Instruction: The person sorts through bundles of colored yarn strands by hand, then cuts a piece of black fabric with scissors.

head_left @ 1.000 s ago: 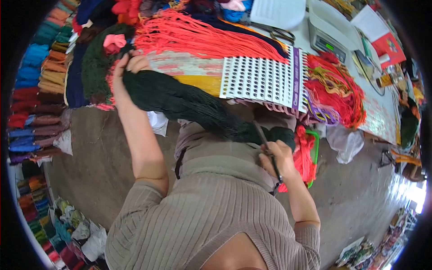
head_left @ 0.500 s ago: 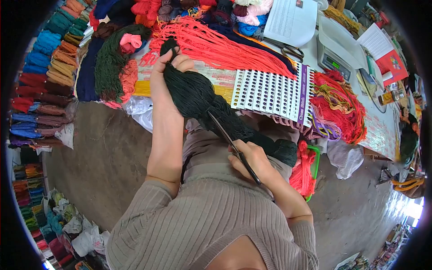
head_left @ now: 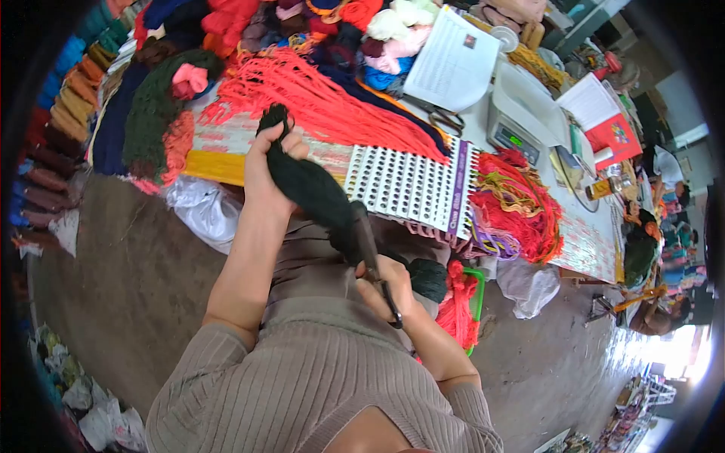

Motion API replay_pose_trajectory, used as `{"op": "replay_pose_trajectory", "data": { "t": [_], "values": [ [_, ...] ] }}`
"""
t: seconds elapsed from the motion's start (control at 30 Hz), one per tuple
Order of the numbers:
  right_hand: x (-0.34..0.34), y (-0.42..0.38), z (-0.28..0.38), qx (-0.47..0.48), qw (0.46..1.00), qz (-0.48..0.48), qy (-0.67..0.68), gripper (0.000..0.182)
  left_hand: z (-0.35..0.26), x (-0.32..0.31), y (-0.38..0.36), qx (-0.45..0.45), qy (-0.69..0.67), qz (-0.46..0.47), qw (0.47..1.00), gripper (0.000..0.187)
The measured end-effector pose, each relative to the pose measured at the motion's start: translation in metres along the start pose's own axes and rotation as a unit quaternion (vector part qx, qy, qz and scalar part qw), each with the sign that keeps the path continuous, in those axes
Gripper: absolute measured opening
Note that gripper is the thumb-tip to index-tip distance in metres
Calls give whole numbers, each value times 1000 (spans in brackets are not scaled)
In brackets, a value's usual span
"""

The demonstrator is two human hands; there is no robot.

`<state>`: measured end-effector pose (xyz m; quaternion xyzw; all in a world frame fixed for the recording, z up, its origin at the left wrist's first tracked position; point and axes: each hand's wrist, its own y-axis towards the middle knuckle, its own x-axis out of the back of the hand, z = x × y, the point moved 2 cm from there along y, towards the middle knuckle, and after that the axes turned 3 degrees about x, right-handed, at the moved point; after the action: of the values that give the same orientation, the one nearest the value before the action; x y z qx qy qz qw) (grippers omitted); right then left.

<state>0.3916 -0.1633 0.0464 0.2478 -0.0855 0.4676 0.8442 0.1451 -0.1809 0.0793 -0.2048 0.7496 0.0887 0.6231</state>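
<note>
At the far left, rows of coloured yarn skeins are lying stacked along the edge of the view, and just right of them a dark green skein with a pink bundle on top is resting on the table. A white plastic bag is hanging off the table's near edge below it.

Moving right, the left hand is reaching up and away from the body, closed tightly around the upper end of a black yarn hank. The hank is running diagonally down and to the right, from the table's near edge toward the person's lap, stretched between both hands. Behind it, a fan of red yarn strands is spreading across the table.

Right of that, the right hand is gripping a pair of scissors, fingers closed in the handles, with the blades lying against the hank's lower part. Whether the blades are parted cannot be told. The hank's lower end is bunching just right of this hand.

Further right, a white perforated card is lying on the table, then a tangle of red and yellow yarn. Farther back, a digital scale and a printed sheet are sitting.
</note>
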Motion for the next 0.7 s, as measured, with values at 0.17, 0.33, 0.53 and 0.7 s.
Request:
{"op": "replay_pose_trajectory", "data": {
  "t": [0.17,0.33,0.53,0.7],
  "values": [
    [22,22,10,93,986,-65,-119,17,10,7,-8,44,57,-13,997,9],
    [127,55,-27,-202,939,-114,-253,37,-13,10,-18,14,63,-61,996,7],
    [244,112,-159,-291,898,-119,-308,40,-31,22,-32,11,57,-62,996,12],
    [248,169,-203,-374,822,-132,-410,39,-45,12,-42,-18,72,-60,995,12]
  ]
}}
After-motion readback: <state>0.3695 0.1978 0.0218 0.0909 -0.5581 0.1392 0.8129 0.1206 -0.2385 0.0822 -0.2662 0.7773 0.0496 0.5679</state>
